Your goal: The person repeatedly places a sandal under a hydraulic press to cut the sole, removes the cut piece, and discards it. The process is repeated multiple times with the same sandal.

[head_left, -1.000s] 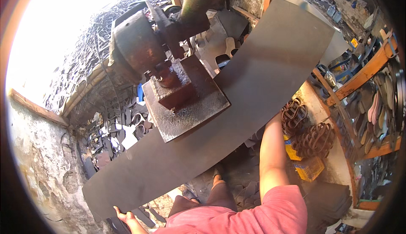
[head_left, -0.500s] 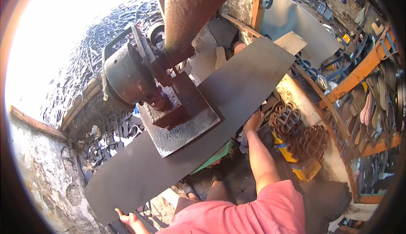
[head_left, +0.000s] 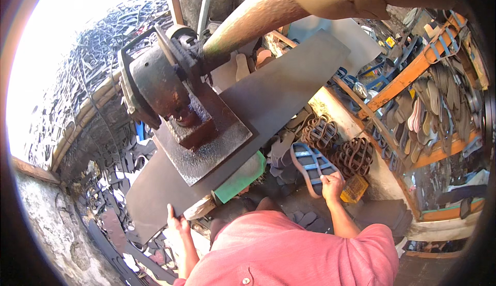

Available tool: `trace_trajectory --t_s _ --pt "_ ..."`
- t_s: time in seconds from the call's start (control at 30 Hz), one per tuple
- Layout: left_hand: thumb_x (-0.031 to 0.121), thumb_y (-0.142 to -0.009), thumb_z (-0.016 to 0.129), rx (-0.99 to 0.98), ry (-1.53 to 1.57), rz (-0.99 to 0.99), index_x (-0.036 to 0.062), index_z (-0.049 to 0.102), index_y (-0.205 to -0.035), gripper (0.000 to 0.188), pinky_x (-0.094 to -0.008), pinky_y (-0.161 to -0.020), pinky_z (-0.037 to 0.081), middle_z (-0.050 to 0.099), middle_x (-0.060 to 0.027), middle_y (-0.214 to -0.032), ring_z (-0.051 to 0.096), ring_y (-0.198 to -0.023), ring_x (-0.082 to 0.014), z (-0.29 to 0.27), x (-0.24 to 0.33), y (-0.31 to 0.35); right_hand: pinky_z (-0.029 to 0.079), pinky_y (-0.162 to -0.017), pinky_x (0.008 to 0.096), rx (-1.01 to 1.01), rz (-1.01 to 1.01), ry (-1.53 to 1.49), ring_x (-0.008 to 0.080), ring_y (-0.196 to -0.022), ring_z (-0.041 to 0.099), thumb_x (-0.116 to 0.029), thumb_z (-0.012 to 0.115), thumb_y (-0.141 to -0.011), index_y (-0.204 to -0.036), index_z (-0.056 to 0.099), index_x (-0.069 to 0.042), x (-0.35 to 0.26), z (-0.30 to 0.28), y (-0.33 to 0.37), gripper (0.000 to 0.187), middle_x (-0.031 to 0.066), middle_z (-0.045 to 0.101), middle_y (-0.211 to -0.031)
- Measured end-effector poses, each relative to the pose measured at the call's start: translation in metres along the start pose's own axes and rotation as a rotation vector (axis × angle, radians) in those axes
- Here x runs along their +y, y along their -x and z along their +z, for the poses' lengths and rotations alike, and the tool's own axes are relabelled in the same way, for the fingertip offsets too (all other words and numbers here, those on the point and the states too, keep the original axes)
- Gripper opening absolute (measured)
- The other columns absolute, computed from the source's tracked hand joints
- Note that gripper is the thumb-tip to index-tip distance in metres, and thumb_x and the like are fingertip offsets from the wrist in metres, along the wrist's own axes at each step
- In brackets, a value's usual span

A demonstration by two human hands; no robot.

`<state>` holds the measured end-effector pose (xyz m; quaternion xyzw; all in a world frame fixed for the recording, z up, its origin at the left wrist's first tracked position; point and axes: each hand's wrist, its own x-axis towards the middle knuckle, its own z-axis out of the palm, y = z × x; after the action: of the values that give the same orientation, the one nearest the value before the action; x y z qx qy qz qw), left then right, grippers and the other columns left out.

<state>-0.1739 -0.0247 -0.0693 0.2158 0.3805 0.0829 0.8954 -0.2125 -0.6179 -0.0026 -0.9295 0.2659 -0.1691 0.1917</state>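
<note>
My right hand [head_left: 333,185] grips the end of a blue, sole-shaped cutting die [head_left: 311,166] with crossbars, held above the floor on the right. A long dark rubber-like sheet [head_left: 294,84] runs diagonally beneath the square metal plate of a heavy press [head_left: 201,146]. At the sheet's lower left edge, my left hand [head_left: 179,227] holds on, one digit on top; its other fingers are partly hidden. The blue die is apart from the sheet.
Rusty brown sole-shaped dies [head_left: 354,156] are stacked right of the sheet, near a yellow box [head_left: 355,189]. A green slab [head_left: 240,177] sticks out below the sheet. A thick press arm [head_left: 253,25] crosses overhead. Offcuts [head_left: 111,182] lie at left; a wooden rack [head_left: 403,94] stands right.
My right hand has come back from beside the sheet and now holds the blue die. My left hand has shifted along the sheet's edge. The view has moved.
</note>
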Motion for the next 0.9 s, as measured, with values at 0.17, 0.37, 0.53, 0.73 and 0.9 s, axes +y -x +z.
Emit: trace_trajectory --t_s 0.17,0.37,0.53,0.73,0.9 --pt "0.024 -0.104 0.068 -0.194 -0.051 -0.219 0.0044 0.066 -0.128 0.032 -0.0446 -0.111 0.053 0.070 -0.0085 -0.126 0.066 -0.112 -0.0284 0.066 -0.104 0.029 0.048 -0.077 0.0462 0.189 -0.162 -0.020 0.0320 -0.085 0.062 -0.019 0.081 -0.085 -0.086 0.079 -0.004 -0.059 -0.022 -0.047 0.015 0.0116 0.065 -0.088" --pt "0.016 -0.099 0.075 0.090 0.041 0.040 -0.0003 0.068 -0.124 0.031 -0.0363 -0.110 0.052 0.072 -0.0103 -0.124 0.067 -0.117 -0.0217 0.027 -0.055 -0.001 0.050 -0.078 0.0435 0.245 -0.352 -0.235 0.0317 -0.088 0.063 -0.022 0.077 -0.090 -0.090 0.079 -0.004 -0.160 0.031 -0.130 0.018 0.0112 0.065 -0.091" --pt "0.018 -0.093 0.082 0.010 -0.003 -0.193 0.0066 0.072 -0.112 0.024 -0.0386 -0.106 0.055 0.075 -0.0072 -0.116 0.068 -0.111 -0.0196 0.076 -0.100 0.005 0.049 -0.083 0.0434 0.243 -0.494 -0.213 0.0303 -0.092 0.062 -0.024 0.077 -0.092 -0.091 0.079 -0.007 -0.206 0.125 -0.178 0.017 0.0081 0.063 -0.093" --pt "0.031 -0.105 0.066 0.016 -0.201 0.052 0.0094 0.061 -0.141 0.043 -0.0345 -0.107 0.054 0.064 -0.0050 -0.141 0.060 -0.130 -0.0216 0.007 -0.020 0.021 0.045 -0.103 0.0484 0.078 -0.566 -0.315 0.0384 -0.123 0.054 -0.044 0.081 -0.088 -0.122 0.068 -0.010 -0.244 0.185 -0.159 0.050 0.0162 0.059 -0.123" --pt "0.027 -0.103 0.067 -0.050 -0.670 0.028 0.0053 0.056 -0.146 0.049 -0.0348 -0.097 0.051 0.064 -0.0058 -0.137 0.060 -0.124 -0.0162 0.064 0.049 -0.020 0.048 -0.099 0.0482 -0.090 -0.394 -0.077 0.0344 -0.114 0.063 -0.021 0.078 -0.084 -0.109 0.073 -0.006 -0.229 0.184 -0.162 0.030 0.0121 0.071 -0.115"
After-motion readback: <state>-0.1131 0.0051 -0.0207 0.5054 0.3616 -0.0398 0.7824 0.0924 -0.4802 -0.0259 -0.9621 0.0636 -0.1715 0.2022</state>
